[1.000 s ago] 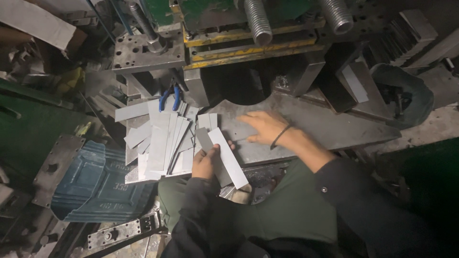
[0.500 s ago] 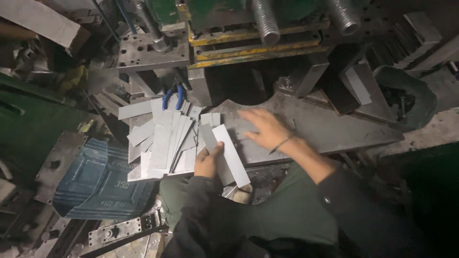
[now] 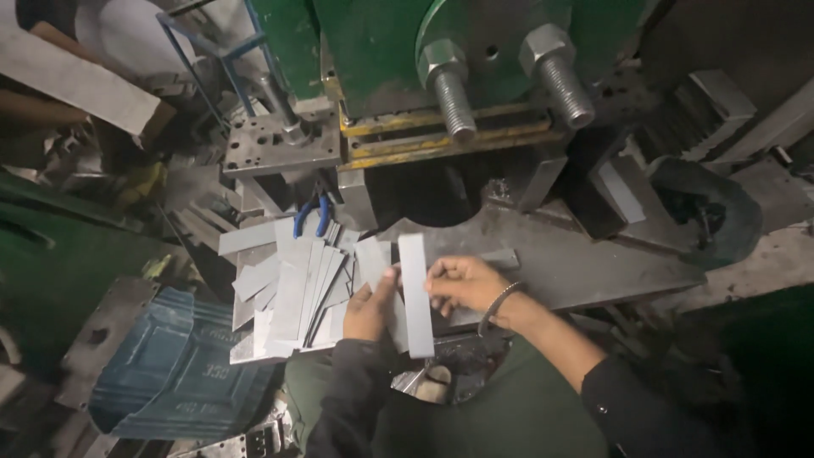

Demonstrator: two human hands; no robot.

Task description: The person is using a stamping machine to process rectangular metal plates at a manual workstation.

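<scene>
Since the earlier frames, the right hand [image 3: 465, 284] had drawn back from the steel worktop [image 3: 593, 263] to the grey metal strip [image 3: 415, 293], its fingers pinching the strip's edge. The left hand [image 3: 369, 309] gripped the same strip and another behind it from below, holding them nearly upright above the lap. Just left lay a fanned pile of metal strips [image 3: 288, 297], with blue-handled pliers [image 3: 310, 216] behind it. Behind the hands stood the green press [image 3: 381, 51] with two large bolts [image 3: 500, 76]. A blue embossed panel [image 3: 170, 365] lay lower left.
</scene>
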